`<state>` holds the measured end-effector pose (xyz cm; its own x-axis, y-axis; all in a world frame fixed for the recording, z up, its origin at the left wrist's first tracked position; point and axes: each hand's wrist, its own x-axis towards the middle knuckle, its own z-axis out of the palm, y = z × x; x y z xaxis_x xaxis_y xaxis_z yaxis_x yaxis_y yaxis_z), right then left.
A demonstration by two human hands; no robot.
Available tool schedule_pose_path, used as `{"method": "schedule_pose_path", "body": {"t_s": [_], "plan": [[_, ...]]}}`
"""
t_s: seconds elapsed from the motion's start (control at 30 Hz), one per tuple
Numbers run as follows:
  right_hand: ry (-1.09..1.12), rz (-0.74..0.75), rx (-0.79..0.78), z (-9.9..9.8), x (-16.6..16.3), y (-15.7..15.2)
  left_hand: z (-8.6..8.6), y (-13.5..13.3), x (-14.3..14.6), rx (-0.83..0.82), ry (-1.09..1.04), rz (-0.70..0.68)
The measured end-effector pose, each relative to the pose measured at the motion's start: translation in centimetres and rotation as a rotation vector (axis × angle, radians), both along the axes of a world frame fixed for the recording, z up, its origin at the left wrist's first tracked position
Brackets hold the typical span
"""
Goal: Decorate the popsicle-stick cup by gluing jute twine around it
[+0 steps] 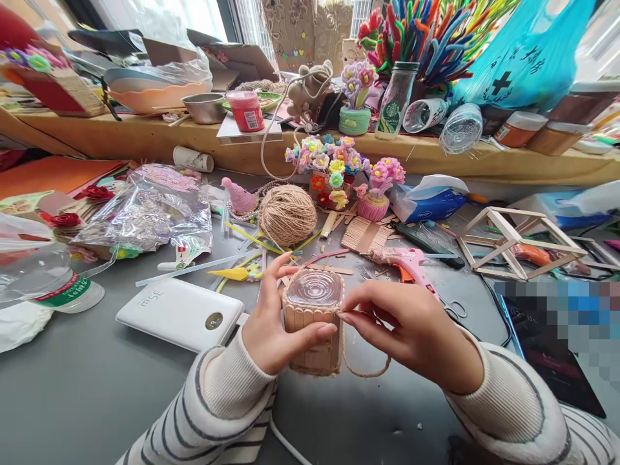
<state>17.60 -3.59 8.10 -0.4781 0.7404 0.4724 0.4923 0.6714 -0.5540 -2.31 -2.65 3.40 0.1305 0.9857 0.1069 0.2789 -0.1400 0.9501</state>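
Note:
My left hand [271, 323] is wrapped round a small jar clad in wooden craft sticks [312, 329], its clear plastic bottom facing up. A strand of jute twine [361, 371] loops off the jar's right side. My right hand [411, 329] pinches that twine against the jar's upper edge. Both hands sit low in the middle of the grey table [97, 387]. A ball of jute twine [287, 214] lies just beyond the jar, and a pink glue gun [404, 261] lies to its right.
A white power bank [179, 313] lies left of my hands, a clear plastic bottle [43, 278] further left. Craft-stick frame [516, 242], scissors [455, 309], loose sticks [361, 234], pipe-cleaner flower pots [334, 171] and a cellophane bag [145, 210] crowd the table. A cluttered wooden shelf [145, 135] runs behind.

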Motion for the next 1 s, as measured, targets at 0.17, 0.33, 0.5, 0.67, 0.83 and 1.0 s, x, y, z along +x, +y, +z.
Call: {"method": "schedule_pose_path", "body": {"t_s": [0.17,0.33,0.5,0.67,0.83,1.0], "plan": [[0.028,0.002,0.008,-0.1,-0.2,-0.1,1.0,-0.8,0.7,-0.099,-0.042,0.017],[0.015,-0.005,0.002,-0.3,-0.3,-0.1,1.8,0.0,1.3,-0.147,-0.136,0.006],[0.019,0.003,0.010,0.1,-0.1,-0.1,1.8,0.7,1.3,-0.157,-0.242,-0.071],[0.036,0.013,0.043,0.3,-0.1,-0.1,1.3,0.8,1.0,-0.158,-0.305,-0.088],[0.064,0.002,0.148,0.1,-0.3,-0.1,0.9,0.9,0.8,-0.185,-0.340,-0.095],[0.075,-0.009,0.129,-0.1,-0.2,-0.3,0.5,0.8,0.8,-0.221,-0.421,-0.139]]}}
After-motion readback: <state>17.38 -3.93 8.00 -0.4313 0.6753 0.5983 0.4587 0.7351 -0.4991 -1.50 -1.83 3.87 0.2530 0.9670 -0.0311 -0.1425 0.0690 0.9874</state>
